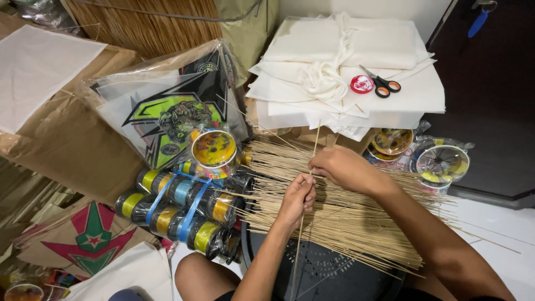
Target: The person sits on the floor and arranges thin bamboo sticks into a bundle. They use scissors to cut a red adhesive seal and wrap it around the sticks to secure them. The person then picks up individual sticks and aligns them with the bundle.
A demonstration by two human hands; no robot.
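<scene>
A thick bundle of thin bamboo sticks point(356, 223) lies across a black perforated stool point(329, 273) in front of me. Both hands pinch one single stick point(316, 139) that stands nearly upright out of the bundle. My left hand point(296, 199) grips it lower down, fingers closed around it. My right hand point(343, 167) holds it just above, fingertips pressed at the same stick. The stick's top reaches up toward the stack of white paper point(345, 72).
Bundled spools of coloured string point(178, 209) tied with blue tape sit left of the sticks, one round spool point(214, 149) on top. Printed kites in plastic point(167, 106) lean behind. Scissors point(379, 83) and a red tape roll point(362, 84) lie on the paper stack. More spools point(443, 161) at right.
</scene>
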